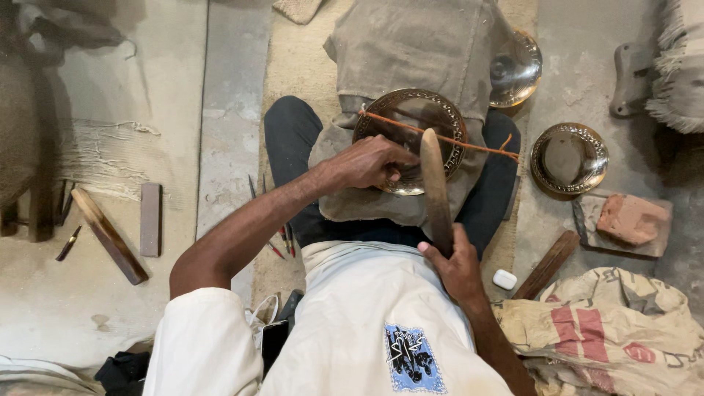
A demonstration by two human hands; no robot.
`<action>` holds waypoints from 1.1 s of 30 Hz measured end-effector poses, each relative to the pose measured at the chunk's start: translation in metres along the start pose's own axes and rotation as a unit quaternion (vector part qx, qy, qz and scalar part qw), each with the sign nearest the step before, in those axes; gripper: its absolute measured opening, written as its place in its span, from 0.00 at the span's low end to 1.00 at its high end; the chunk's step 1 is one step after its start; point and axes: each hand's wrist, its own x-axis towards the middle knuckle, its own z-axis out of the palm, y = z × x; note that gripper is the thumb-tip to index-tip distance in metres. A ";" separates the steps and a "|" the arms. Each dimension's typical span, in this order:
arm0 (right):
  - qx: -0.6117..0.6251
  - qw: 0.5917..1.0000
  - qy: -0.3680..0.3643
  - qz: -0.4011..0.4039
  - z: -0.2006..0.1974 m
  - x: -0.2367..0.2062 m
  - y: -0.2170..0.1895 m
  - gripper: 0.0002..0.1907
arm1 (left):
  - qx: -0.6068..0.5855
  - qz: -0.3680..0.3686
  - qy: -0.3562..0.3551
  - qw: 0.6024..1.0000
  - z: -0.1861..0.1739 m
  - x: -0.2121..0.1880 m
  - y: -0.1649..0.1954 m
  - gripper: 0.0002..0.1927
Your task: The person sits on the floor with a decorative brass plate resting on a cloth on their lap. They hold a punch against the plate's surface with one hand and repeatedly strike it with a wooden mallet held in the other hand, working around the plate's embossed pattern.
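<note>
My left hand [370,163] rests on the engraved brass plate [411,139], fingers curled together and pinching a small tool I cannot make out against the plate's near rim. The plate lies on a cloth-covered block [411,66] over my lap, tied down by an orange cord [440,136]. My right hand [458,268] has its fingers wrapped around the handle of a wooden mallet [434,187], whose head lies across the plate. Another brass plate [569,158] sits on the floor near the right edge.
</note>
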 end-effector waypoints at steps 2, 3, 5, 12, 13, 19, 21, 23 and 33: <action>-0.004 1.000 -0.009 0.002 -0.001 -0.001 0.001 0.23 | 0.003 -0.005 -0.009 1.000 -0.002 -0.001 0.002 0.26; 0.066 0.997 0.007 0.031 -0.002 -0.001 0.001 0.24 | 0.002 0.001 -0.008 1.000 -0.002 -0.001 0.003 0.26; 0.075 0.995 0.006 0.071 -0.002 -0.003 0.002 0.25 | 0.005 0.016 -0.003 1.000 -0.004 0.000 0.003 0.26; -0.103 0.982 0.009 -0.158 -0.016 -0.009 0.025 0.27 | 0.010 0.012 -0.017 1.000 -0.006 0.000 0.002 0.26; -0.263 0.932 0.024 -0.248 -0.021 -0.010 0.030 0.30 | 0.013 0.014 -0.018 1.000 -0.006 0.000 0.002 0.25; -0.134 0.987 -0.021 -0.086 -0.025 -0.009 0.057 0.37 | 0.013 0.017 -0.033 0.999 -0.008 0.002 0.002 0.24; -0.003 0.997 -0.053 0.061 -0.023 -0.010 0.055 0.32 | 0.007 0.001 -0.045 0.999 -0.008 0.002 0.003 0.25; -0.056 0.998 -0.024 0.004 -0.023 -0.010 0.048 0.30 | 0.002 -0.013 -0.049 0.999 -0.009 0.004 0.004 0.25; -0.024 0.993 -0.079 0.088 -0.022 -0.005 0.011 0.20 | 0.011 0.010 -0.066 0.998 -0.015 0.005 0.007 0.25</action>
